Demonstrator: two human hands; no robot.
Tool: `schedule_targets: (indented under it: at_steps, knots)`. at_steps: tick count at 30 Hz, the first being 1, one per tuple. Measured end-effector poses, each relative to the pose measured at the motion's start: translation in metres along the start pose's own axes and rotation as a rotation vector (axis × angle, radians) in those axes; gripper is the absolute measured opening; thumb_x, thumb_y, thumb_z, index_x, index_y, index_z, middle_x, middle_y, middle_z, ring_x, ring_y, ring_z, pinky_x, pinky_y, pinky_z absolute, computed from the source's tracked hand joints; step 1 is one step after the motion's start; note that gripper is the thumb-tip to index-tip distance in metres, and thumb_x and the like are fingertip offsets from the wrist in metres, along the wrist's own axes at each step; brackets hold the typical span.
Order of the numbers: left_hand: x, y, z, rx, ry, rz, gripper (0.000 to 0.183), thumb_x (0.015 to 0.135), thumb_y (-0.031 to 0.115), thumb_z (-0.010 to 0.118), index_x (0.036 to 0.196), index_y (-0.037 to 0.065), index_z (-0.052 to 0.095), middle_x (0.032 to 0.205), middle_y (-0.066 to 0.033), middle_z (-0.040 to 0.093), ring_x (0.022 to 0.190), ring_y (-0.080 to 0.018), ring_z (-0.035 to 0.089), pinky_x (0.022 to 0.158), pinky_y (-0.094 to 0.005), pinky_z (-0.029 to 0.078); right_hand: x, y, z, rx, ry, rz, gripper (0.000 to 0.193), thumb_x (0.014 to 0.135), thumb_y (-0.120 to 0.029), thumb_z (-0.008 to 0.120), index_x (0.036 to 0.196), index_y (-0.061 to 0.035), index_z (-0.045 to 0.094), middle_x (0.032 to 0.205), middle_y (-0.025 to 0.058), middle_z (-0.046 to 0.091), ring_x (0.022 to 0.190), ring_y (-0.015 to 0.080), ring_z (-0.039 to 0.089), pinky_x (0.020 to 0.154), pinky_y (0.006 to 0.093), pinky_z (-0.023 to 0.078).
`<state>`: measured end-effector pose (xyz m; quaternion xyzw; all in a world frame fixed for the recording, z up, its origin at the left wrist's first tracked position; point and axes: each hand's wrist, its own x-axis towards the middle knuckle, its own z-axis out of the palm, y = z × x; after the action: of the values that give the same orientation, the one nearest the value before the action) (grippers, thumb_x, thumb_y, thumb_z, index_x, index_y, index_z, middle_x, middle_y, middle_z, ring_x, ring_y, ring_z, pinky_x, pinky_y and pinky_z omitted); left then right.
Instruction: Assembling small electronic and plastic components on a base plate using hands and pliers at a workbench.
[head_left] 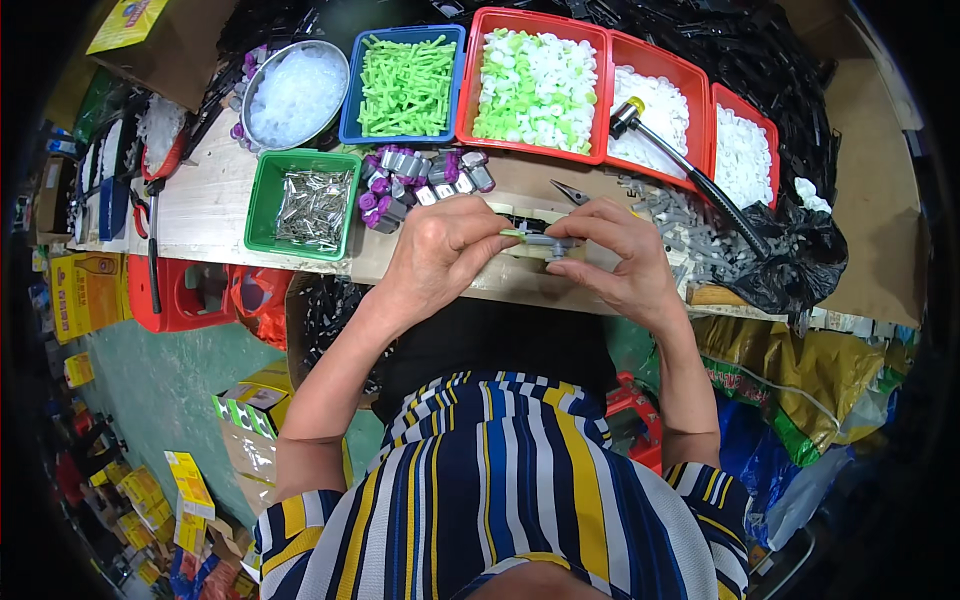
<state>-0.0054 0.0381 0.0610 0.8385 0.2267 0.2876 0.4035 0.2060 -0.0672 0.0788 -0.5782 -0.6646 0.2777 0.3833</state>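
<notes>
My left hand point(440, 252) pinches a thin light-green plastic pin point(513, 234) by its end. My right hand point(622, 252) grips a small grey plastic part point(550, 242), and the pin's tip meets that part between my two hands. Both hands hover over a small pale block point(520, 250) at the front edge of the wooden workbench point(205, 205). A heap of purple-and-silver pieces point(415, 178) lies just beyond my left hand, and a pile of grey parts point(680, 212) lies beyond my right hand.
Along the back stand a metal bowl of clear bits point(295, 92), a blue tray of green pins point(405, 85), red trays of white and green caps point(538, 85), a green tray of metal pieces point(305, 203). A mallet point(690, 170), small pliers point(572, 193) and a black bag point(790, 255) lie right.
</notes>
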Motion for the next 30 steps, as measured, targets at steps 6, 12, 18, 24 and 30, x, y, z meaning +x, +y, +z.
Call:
schedule_targets:
  at_steps: [6, 12, 18, 24, 30]
  knots:
    - [-0.001, -0.004, 0.001, 0.014, 0.014, 0.014, 0.011, 0.081, 0.004, 0.073, 0.090, -0.002, 0.071, 0.072, -0.0138, 0.061, 0.067, -0.0301, 0.062, 0.060, -0.0379, 0.048, -0.001, 0.000, -0.001, -0.021, 0.010, 0.038, 0.032, 0.071, -0.010, 0.082, 0.100, 0.0003, 0.072, 0.093, 0.0112, 0.066, 0.085, 0.0234, 0.064, 0.076, 0.0324, 0.050]
    - [-0.007, -0.009, 0.008, 0.267, 0.147, 0.191, 0.029, 0.076, 0.011, 0.078, 0.101, 0.000, 0.069, 0.088, -0.0112, 0.063, 0.081, -0.0291, 0.061, 0.069, -0.0387, 0.049, -0.006, 0.011, -0.012, -0.068, 0.031, 0.056, 0.031, 0.072, -0.007, 0.081, 0.100, 0.0027, 0.071, 0.094, 0.0128, 0.067, 0.087, 0.0256, 0.065, 0.079, 0.0346, 0.050]
    - [-0.021, -0.016, 0.031, 0.518, 0.112, 0.391, 0.034, 0.074, 0.014, 0.078, 0.104, 0.000, 0.068, 0.103, -0.0100, 0.060, 0.098, -0.0278, 0.058, 0.077, -0.0372, 0.048, -0.015, 0.017, -0.018, -0.136, 0.032, 0.116, 0.031, 0.072, -0.007, 0.080, 0.099, 0.0035, 0.070, 0.094, 0.0140, 0.067, 0.088, 0.0265, 0.066, 0.079, 0.0353, 0.051]
    - [-0.016, -0.015, 0.034, 0.503, 0.155, 0.247, 0.044, 0.074, 0.023, 0.079, 0.111, 0.003, 0.067, 0.111, -0.0104, 0.058, 0.107, -0.0297, 0.053, 0.084, -0.0412, 0.045, -0.016, 0.019, -0.017, -0.115, 0.049, 0.147, 0.030, 0.072, -0.007, 0.080, 0.099, 0.0033, 0.071, 0.094, 0.0137, 0.067, 0.088, 0.0261, 0.066, 0.079, 0.0353, 0.051]
    - [-0.011, -0.017, 0.034, 0.572, 0.043, 0.206, 0.045, 0.074, 0.034, 0.080, 0.112, 0.010, 0.071, 0.115, -0.0078, 0.059, 0.110, -0.0302, 0.050, 0.090, -0.0421, 0.040, -0.017, 0.021, -0.017, -0.108, 0.044, 0.173, 0.030, 0.073, -0.007, 0.080, 0.099, 0.0033, 0.071, 0.095, 0.0130, 0.067, 0.088, 0.0254, 0.066, 0.080, 0.0350, 0.051]
